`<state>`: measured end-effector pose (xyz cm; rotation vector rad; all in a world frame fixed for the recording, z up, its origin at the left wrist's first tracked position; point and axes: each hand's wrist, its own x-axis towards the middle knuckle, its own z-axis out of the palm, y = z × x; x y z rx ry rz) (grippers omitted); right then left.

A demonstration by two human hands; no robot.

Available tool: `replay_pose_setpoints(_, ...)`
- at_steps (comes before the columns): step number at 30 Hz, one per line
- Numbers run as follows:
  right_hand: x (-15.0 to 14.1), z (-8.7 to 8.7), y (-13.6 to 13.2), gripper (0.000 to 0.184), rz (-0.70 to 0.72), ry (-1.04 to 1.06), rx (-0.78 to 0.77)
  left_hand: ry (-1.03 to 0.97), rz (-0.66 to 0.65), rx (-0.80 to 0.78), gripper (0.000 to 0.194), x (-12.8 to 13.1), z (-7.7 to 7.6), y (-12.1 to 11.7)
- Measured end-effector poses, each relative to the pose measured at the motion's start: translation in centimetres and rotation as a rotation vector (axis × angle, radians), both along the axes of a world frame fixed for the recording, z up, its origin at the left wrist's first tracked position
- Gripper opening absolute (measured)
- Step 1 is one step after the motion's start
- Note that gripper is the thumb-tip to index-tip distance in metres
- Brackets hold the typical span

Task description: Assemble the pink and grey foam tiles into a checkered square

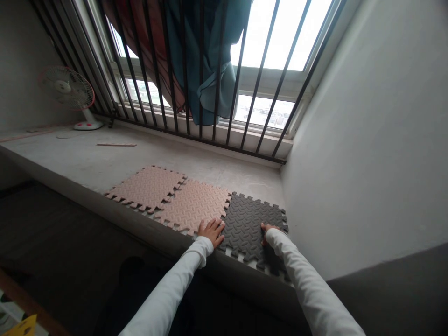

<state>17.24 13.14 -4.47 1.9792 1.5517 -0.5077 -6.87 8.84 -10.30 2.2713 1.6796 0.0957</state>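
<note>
Three foam puzzle mat tiles lie in a row on a pale ledge. The far-left pink tile (149,186) sits beside the middle pink tile (196,200), with small gaps showing along their toothed seam. A dark grey tile (245,219) adjoins the middle one on the right. My left hand (212,232) lies with fingers spread over the front of the seam between the middle pink and grey tiles. On the right part of the grey tile rests my right hand (270,230), thumb and forefinger apart; its other fingers are mostly hidden.
The concrete ledge (84,158) drops off at its front edge. Dark metal bars (201,93) stand behind it, before a window with curtains (210,60). A fan (70,91) and a thin strip (116,144) are at the left. A white wall (360,140) bounds the right.
</note>
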Motion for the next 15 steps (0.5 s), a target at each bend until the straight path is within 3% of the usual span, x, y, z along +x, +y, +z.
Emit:
replay_pose_setpoints(4, 0.0, 0.0, 0.0, 0.092, 0.0, 0.0, -0.015, 0.025, 0.131, 0.035, 0.045, 1.0, 1.4, 2.2)
replay_pose_setpoints(7, -0.1, 0.1, 0.1, 0.094, 0.001, 0.015, -0.017, 0.049, 0.13, 0.044, 0.045, 1.5, 1.9, 4.9)
replay_pose_setpoints(15, 0.5, 0.4, 0.5, 0.099, 0.065, 0.06, -0.034, 0.108, 0.046, 0.005, 0.051, 2.4, 0.9, 10.1)
